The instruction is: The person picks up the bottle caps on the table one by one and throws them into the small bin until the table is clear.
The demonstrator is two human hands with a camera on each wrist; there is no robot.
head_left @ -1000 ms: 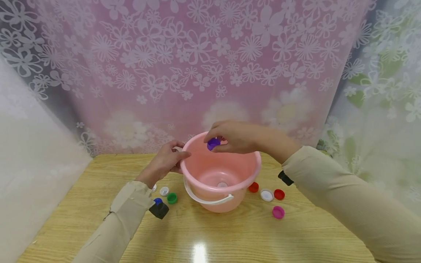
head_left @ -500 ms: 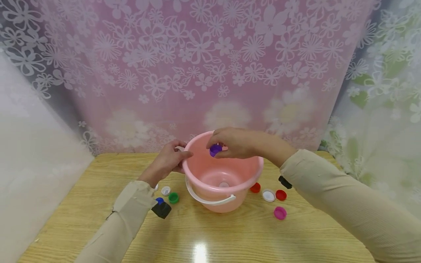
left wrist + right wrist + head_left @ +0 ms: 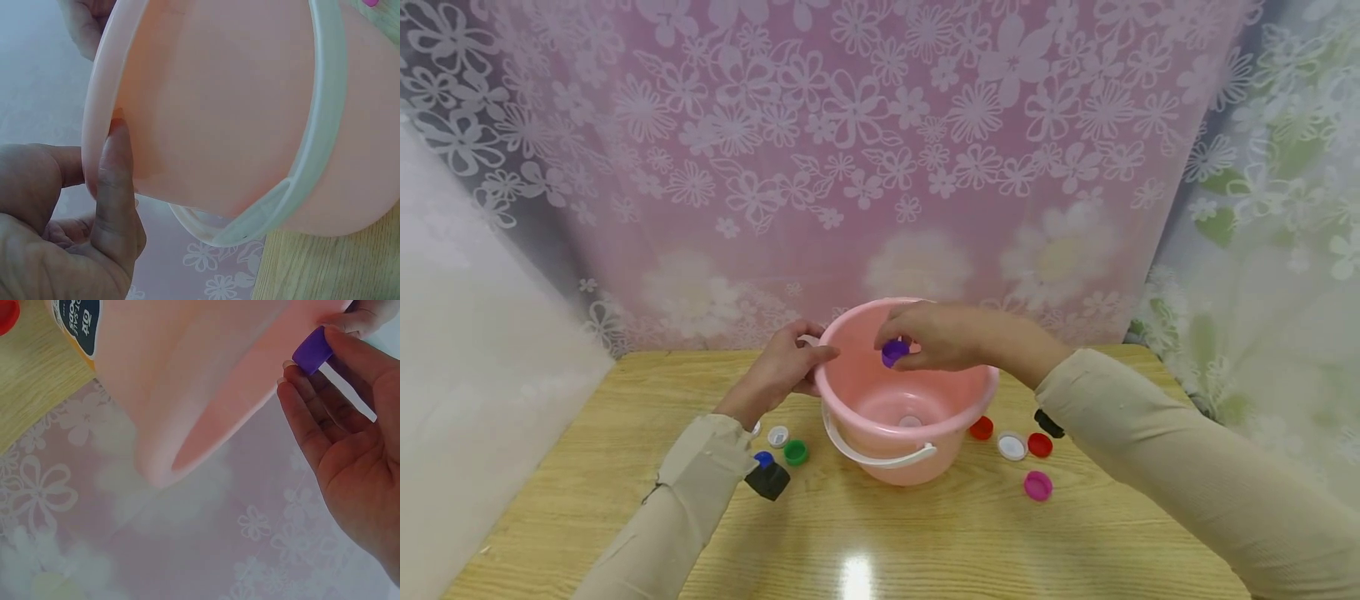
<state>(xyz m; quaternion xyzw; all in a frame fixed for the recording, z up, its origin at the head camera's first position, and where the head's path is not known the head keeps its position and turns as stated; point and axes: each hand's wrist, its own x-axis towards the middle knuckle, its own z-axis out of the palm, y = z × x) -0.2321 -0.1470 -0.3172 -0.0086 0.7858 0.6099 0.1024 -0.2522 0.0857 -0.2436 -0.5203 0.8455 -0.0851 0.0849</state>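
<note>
A pink bucket (image 3: pixel 906 454) with a white handle (image 3: pixel 880 460) stands on the wooden table, tipped slightly toward me. My left hand (image 3: pixel 782 367) grips its left rim, thumb on one side and fingers on the other, as the left wrist view also shows. Over the bucket's mouth, my right hand (image 3: pixel 936 337) pinches a purple bottle cap (image 3: pixel 895 353) between thumb and fingers. In the right wrist view the cap (image 3: pixel 312 350) sits at the fingertips, apart from the bucket wall. A small pale round mark shows on the bucket's floor.
Left of the bucket on the table (image 3: pixel 820 550) lie a green cap (image 3: pixel 795 452), a white cap (image 3: pixel 778 436) and a partly hidden blue cap (image 3: pixel 764 458). To its right are red caps (image 3: pixel 1040 445), a white lid (image 3: pixel 1012 446) and a magenta cap (image 3: pixel 1038 486). A floral curtain (image 3: pixel 880 167) hangs behind.
My right hand has lowered with the purple cap, slightly to the right, toward the bucket's inside. My left hand keeps its grip on the rim.
</note>
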